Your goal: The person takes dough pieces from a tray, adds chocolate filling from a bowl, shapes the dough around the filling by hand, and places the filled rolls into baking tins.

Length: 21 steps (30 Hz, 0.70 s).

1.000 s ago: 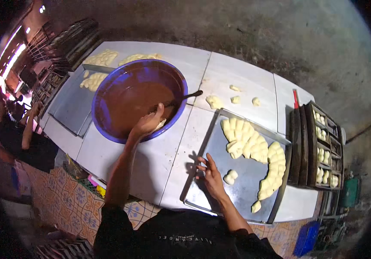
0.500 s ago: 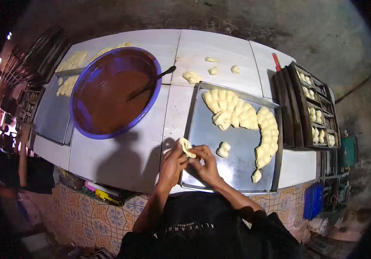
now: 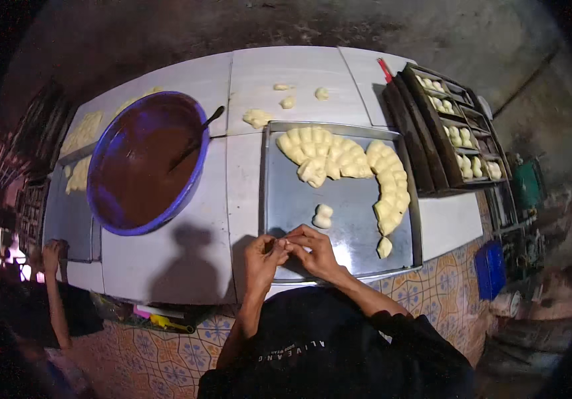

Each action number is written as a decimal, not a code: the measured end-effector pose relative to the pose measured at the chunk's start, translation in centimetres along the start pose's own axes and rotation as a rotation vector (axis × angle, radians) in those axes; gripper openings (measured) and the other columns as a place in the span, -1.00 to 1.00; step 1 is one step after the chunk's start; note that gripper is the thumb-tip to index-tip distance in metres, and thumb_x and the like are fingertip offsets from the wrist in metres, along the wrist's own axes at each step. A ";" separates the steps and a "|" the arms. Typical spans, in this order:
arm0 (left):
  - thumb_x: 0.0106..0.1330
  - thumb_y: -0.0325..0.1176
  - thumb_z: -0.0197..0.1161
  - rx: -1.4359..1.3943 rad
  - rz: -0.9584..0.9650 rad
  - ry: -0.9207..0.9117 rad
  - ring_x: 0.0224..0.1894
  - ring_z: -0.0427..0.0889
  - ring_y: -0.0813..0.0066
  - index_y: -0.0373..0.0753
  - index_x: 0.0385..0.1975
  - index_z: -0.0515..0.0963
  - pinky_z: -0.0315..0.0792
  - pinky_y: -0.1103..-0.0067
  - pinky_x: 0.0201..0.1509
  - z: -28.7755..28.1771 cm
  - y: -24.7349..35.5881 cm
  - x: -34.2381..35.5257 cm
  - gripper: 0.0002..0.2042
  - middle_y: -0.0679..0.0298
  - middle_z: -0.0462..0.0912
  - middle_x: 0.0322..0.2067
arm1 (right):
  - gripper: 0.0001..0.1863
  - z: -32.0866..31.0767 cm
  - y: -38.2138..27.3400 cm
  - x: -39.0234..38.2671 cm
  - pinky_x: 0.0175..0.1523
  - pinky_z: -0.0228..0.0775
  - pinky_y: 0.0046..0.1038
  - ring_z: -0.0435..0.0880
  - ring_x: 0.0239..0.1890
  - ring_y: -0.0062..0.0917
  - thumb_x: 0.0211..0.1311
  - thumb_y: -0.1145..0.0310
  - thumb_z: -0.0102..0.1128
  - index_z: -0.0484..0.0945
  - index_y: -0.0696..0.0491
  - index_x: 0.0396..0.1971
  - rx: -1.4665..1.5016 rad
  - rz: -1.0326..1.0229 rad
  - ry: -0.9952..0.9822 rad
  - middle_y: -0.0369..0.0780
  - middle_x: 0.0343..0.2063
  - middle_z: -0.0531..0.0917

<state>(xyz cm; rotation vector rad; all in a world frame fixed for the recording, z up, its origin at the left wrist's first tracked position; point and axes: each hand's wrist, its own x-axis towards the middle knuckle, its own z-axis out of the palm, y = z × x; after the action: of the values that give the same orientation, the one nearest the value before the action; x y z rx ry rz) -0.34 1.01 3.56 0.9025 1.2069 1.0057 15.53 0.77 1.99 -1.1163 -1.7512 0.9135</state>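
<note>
Over the near left corner of the metal tray [image 3: 409,259], my left hand [image 3: 263,261] and my right hand [image 3: 315,253] meet fingertip to fingertip. Both are closed on a small piece of dough [image 3: 286,245], mostly hidden by the fingers. Just beyond my right hand, two joined dough balls [image 3: 322,216] lie on the tray floor. A curved row of pale dough pieces [image 3: 392,189] runs down the tray's right side, and another cluster [image 3: 326,151] fills its far left part.
Left of the tray stands a blue basin [image 3: 189,193] of brown filling with a dark-handled utensil [image 3: 215,114]. Loose dough lumps [image 3: 257,118] lie beyond the tray. Stacked dark moulds [image 3: 460,126] holding dough stand at right. Another person's hand [image 3: 52,254] is at far left, beside a second tray [image 3: 70,213].
The dough piece, spread and visible between my hands before, is now mostly covered by my fingers, which have drawn together. The view has shifted, so the table appears further left.
</note>
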 end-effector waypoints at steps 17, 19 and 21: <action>0.13 -0.51 0.25 -0.218 0.172 -0.237 0.25 0.30 0.30 -0.33 0.17 0.27 0.09 0.37 0.35 2.4 -1.2 0.8 -0.44 0.15 0.39 0.09 | -0.56 -7.4 8.1 -6.2 0.12 0.36 -0.46 0.58 -0.02 -0.45 0.03 0.64 0.14 0.54 0.15 0.01 0.321 0.605 0.313 -0.14 -0.06 0.63; 0.19 -0.53 0.20 -0.238 0.235 -0.211 0.16 0.41 0.32 -0.34 0.11 0.34 0.23 0.42 0.25 1.9 -1.1 1.3 -0.55 0.16 0.46 0.02 | -0.56 -8.4 10.8 -7.4 0.09 0.37 -0.49 0.59 -0.04 -0.47 0.04 0.66 0.10 0.53 0.17 0.01 0.048 0.493 0.411 -0.14 -0.05 0.62; 0.24 -0.51 0.14 -0.060 0.239 -0.166 0.07 0.50 0.26 -0.38 0.05 0.35 0.37 0.40 0.13 0.6 -0.6 1.2 -0.63 0.08 0.51 -0.06 | -0.62 -10.2 10.3 -7.9 0.14 0.36 -0.38 0.58 0.02 -0.30 0.00 0.67 0.08 0.57 0.17 -0.11 -0.181 0.304 0.616 -0.07 -0.07 0.62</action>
<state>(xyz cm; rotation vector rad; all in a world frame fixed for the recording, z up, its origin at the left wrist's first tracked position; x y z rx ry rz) 0.42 1.97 2.75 1.0783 0.9398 1.1265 30.08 -1.76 -5.35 -1.6100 -1.1886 0.5018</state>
